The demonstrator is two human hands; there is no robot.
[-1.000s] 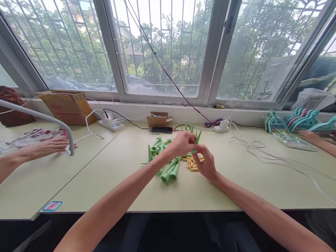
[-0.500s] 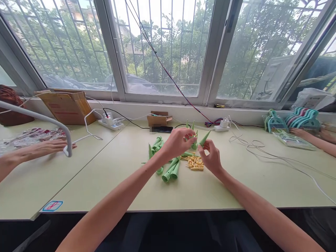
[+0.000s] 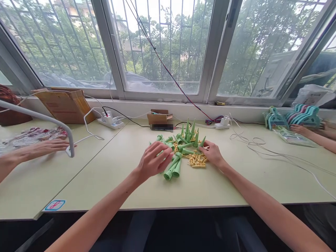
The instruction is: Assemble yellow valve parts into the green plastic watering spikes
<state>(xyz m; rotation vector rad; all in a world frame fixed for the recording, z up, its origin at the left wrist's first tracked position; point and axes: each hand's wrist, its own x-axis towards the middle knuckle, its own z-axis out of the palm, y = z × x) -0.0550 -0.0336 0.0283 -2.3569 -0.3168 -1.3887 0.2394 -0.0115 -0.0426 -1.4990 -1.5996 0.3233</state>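
Note:
My right hand [image 3: 213,154] pinches the base of a small green plastic cone [image 3: 202,141], which points up at the right end of a group of upright green cones [image 3: 187,130]. Over the left side of the pile hovers my left hand [image 3: 153,159], its fingers loosely apart with nothing seen in them. Long green hollow tubes [image 3: 172,167] with flared, threaded ends lie beside it, partly covered by the fingers. Small yellow pegs [image 3: 197,161] form a heap between the tubes and my right hand.
A small cardboard box [image 3: 158,117] and a white power strip [image 3: 111,122] stand at the back. White cables [image 3: 253,141] run across the right of the table. Co-workers' hands rest by plastic bags at left [image 3: 48,147] and by teal hangers at right [image 3: 301,130].
My right hand has taken the green cone down beside the other upright cones. My left hand has let go of it and moved left and toward me, over the tubes.

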